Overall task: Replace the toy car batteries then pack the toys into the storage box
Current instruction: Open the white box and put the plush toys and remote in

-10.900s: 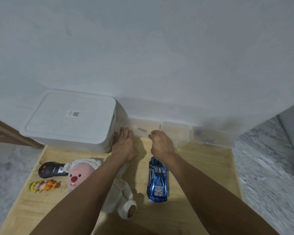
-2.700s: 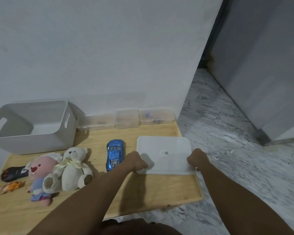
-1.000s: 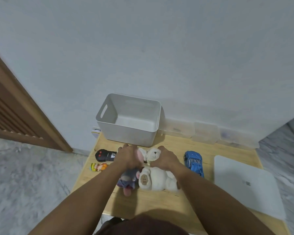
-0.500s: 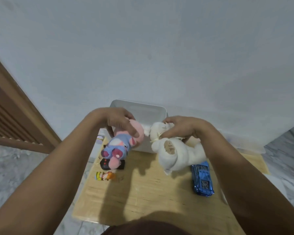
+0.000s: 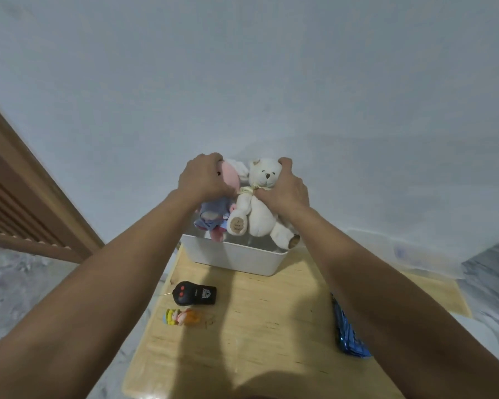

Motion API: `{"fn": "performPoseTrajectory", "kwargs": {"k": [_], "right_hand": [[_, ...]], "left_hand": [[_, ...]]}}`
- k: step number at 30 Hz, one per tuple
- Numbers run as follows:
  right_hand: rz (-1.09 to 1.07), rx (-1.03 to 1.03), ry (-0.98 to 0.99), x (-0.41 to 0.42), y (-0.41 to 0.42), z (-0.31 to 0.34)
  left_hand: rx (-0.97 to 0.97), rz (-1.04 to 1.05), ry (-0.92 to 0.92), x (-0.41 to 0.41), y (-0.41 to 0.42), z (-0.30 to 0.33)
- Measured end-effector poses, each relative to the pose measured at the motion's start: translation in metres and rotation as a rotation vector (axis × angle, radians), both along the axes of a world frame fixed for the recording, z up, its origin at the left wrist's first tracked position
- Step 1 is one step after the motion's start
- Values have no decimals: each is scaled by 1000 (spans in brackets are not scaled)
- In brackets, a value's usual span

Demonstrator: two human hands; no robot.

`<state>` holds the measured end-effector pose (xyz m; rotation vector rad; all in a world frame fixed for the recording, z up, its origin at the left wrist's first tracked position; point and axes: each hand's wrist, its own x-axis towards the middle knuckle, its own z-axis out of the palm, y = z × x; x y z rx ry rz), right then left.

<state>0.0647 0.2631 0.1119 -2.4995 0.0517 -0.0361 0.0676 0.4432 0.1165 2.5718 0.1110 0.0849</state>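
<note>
One white storage box point(image 5: 236, 259) is set at the far end of the wooden table point(image 5: 260, 335), against the wall, and it serves as the landmark here. Its inside is mostly hidden by the two plush toys held above its open top, so what lies in it cannot be told.

Left of and nearer than the box, one black remote control point(image 5: 196, 293) with two red buttons is laid flat on the table. Just nearer than the remote, one small colourful figure point(image 5: 182, 317) is laid on its side.

Above the left half of the box, one pink-faced plush doll point(image 5: 213, 208) in blue clothes is gripped round the head by the left hand point(image 5: 203, 177), whose fingers are curled over it. Its feet hang at the level of the box rim.

Above the right half of the box, one white teddy bear point(image 5: 257, 208) is grasped at the neck and shoulder by the right hand point(image 5: 283, 191), with the fingers wrapped round it. The two plush toys are pressed side by side, touching.

Right of and nearer than the box, one blue toy car point(image 5: 347, 335) is lying on the table, partly covered by the right forearm.
</note>
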Motion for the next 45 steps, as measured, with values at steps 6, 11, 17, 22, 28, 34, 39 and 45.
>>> {"fn": "performPoseTrajectory", "kwargs": {"k": [6, 11, 17, 22, 28, 34, 39, 45], "right_hand": [[3, -75, 99, 12, 8, -38], [24, -105, 122, 14, 11, -62], [44, -143, 204, 15, 17, -86], [50, -149, 274, 17, 17, -102], [39, -148, 407, 17, 15, -113], [52, -208, 410, 13, 15, -103], [122, -327, 221, -2, 29, -69], [227, -47, 57, -37, 61, -45]], "left_hand": [[66, 5, 106, 14, 0, -43], [122, -18, 148, 16, -1, -73], [169, -42, 264, 21, -4, -94], [156, -60, 332, 22, -8, -108], [170, -134, 418, 19, -3, -118], [157, -127, 416, 15, 2, -106], [-71, 10, 232, -2, 10, -91], [-214, 156, -243, -59, 32, -72]]}}
